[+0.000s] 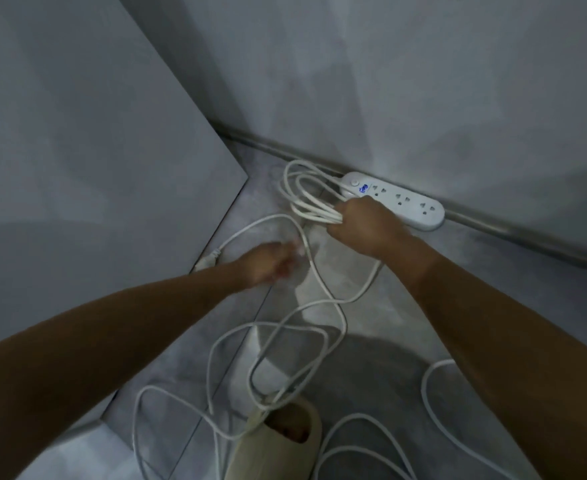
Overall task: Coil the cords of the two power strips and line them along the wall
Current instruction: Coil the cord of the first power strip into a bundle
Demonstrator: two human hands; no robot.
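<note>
A white power strip (399,199) lies on the floor (493,271), hard against the foot of the far wall (423,81), sockets up. Just to its left, the right hand (361,226) has its fingers clenched round a coil (306,188) of several white loops, held low beside the strip's switch end. The left hand (268,263) reaches at the loose cord (323,282) that runs from the coil toward the near floor. Motion smears this hand, so it cannot be told whether its fingers grasp the cord. A plug (209,259) lies to the left, by the edge of a grey panel (94,150). Nearer, cord falls into a tangle (285,341) of crossing loops, some lying against a pale slipper (285,441) at the near edge. No second strip is in view, and it is unclear which loops belong to which strip.

The main risk looks to be the tangle. Drawing in the next length could cinch the crossed loops into a knot, or wind two cords into one coil. Cord caught at the slipper would resist, and a hard tug could drag the strip off the wall. As the bundle thickens, loops may also spill from the right hand.
</note>
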